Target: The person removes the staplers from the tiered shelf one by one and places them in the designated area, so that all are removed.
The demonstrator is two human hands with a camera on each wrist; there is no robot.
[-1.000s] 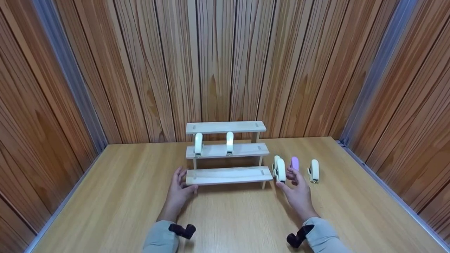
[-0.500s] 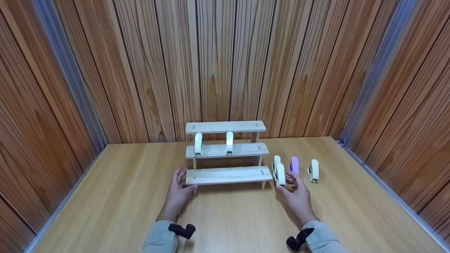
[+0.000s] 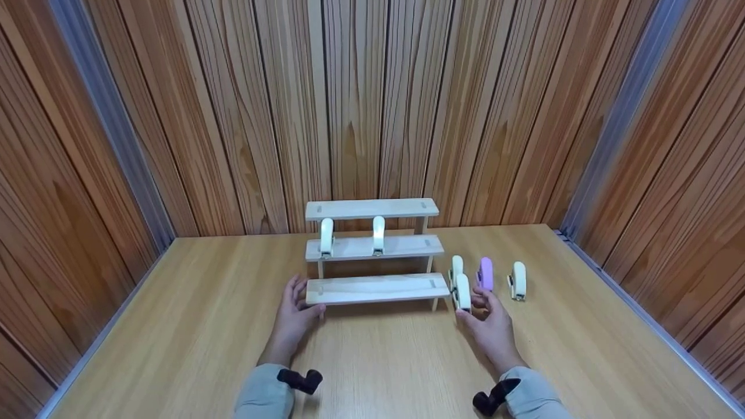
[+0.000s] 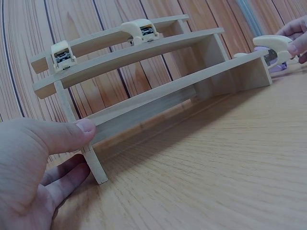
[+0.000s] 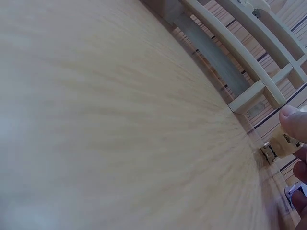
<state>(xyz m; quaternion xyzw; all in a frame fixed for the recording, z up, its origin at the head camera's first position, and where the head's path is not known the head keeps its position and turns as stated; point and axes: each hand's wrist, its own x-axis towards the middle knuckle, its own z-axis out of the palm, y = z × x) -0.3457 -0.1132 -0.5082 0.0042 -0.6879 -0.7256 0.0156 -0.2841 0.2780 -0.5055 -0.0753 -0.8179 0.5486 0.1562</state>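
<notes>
My left hand (image 3: 295,317) grips the left end of a three-step wooden display rack (image 3: 378,289). In the left wrist view its thumb (image 4: 86,128) lies at the front step's end, with fingers behind the leg. My right hand (image 3: 490,326) pinches a cream stapler (image 3: 463,293) between thumb and fingers, just right of the front step. In the right wrist view the held stapler's metal end (image 5: 270,152) is close over the table. Two cream staplers, a left one (image 3: 326,237) and a right one (image 3: 379,235), stand on the middle step.
Behind the held stapler stands another cream stapler (image 3: 456,265), partly hidden. A purple stapler (image 3: 485,273) and a further cream stapler (image 3: 517,281) stand to the right on the wooden table (image 3: 192,326). Wood-panelled walls (image 3: 355,105) enclose the back and sides.
My right hand has drawn the held stapler a little towards me, showing more of the stapler behind it. The left hand keeps its place on the rack.
</notes>
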